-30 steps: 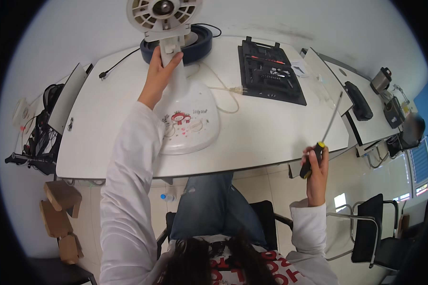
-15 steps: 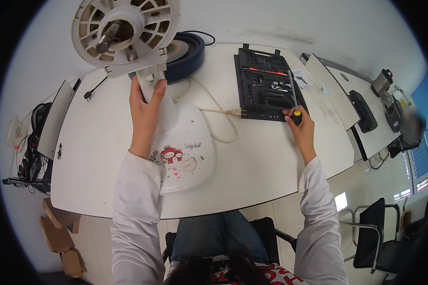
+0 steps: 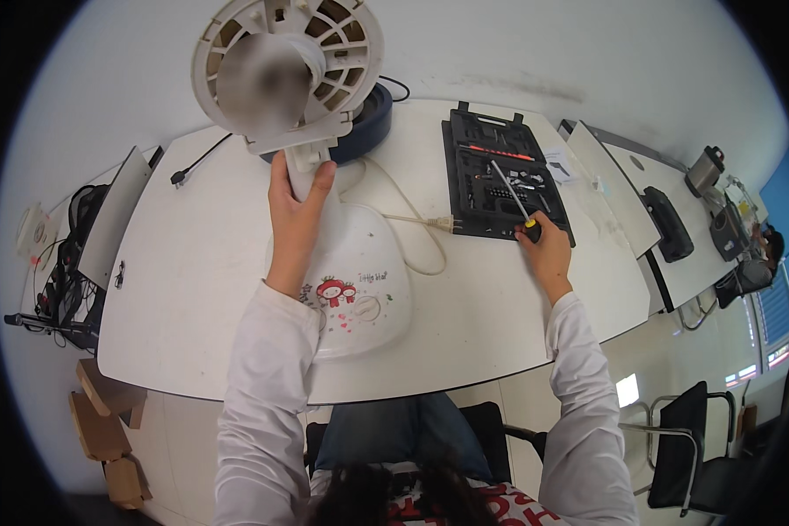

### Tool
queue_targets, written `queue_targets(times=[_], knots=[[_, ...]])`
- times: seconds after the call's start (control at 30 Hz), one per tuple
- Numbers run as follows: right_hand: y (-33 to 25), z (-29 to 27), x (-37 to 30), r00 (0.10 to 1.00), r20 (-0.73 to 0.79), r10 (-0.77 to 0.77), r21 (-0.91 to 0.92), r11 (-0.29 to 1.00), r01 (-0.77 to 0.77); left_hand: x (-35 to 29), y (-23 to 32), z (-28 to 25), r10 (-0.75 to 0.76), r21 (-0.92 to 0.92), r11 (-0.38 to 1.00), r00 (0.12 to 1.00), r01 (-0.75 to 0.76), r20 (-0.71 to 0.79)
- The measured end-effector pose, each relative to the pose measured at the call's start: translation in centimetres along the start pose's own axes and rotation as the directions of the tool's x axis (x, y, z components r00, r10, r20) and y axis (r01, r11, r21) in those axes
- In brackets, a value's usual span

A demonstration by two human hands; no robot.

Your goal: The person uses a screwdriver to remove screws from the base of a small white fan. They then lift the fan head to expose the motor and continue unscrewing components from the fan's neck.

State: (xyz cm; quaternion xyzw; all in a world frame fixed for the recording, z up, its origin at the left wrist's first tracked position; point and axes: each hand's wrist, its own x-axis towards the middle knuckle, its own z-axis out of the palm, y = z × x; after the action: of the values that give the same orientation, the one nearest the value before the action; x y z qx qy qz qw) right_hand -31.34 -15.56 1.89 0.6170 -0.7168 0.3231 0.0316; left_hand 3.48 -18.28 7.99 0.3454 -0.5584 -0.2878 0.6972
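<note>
My left hand [image 3: 300,219] is wrapped round the neck of a white desk fan [image 3: 364,337], just under its round vented motor housing. The fan has no blades or front guard on it, and part of its hub is blurred. Its wide base, printed with red cartoon figures, rests on the table. My right hand [image 3: 548,254] grips the handle of a screwdriver [image 3: 515,195], black and yellow with a long metal shaft pointing up and left. The shaft crosses over an open black tool case [image 3: 508,186], which holds bits, small metal parts and a red-orange strip.
Behind the fan sits a dark blue round object [image 3: 373,127] on the white table [image 3: 465,324]. A pale cord with a plug [image 3: 443,224] loops between fan and case. A black plug [image 3: 180,175] lies at the left. A paper sheet [image 3: 559,165] is right of the case.
The fan's head and neck appear further right in the picture, with my left hand still on the neck. My right hand has shifted slightly left and down, and the screwdriver's shaft now leans left.
</note>
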Motion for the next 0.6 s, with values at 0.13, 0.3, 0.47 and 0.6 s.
queue_targets(times=[0.13,0.3,0.47,0.6], knots=[[0.1,-0.3,0.0,0.999,-0.033,0.003,0.013,1.000,-0.003,0.1,-0.3,0.0,-0.005,0.004,1.000,1.000,0.004,0.010],[-1.2,-1.7,-1.0,0.985,-0.162,-0.065,0.319,0.941,0.115,-1.1,0.2,-0.2,0.109,0.285,0.957,0.973,-0.048,-0.201],[-9.8,-6.8,-5.5,0.999,-0.034,-0.014,0.808,0.588,0.036,-4.9,6.5,-0.5,0.376,0.343,0.901,0.875,-0.267,-0.306],[-15.7,-9.2,-9.4,0.996,-0.015,-0.085,0.874,0.483,0.054,-11.0,10.8,0.6,0.053,0.187,0.980,0.993,-0.072,0.106]])
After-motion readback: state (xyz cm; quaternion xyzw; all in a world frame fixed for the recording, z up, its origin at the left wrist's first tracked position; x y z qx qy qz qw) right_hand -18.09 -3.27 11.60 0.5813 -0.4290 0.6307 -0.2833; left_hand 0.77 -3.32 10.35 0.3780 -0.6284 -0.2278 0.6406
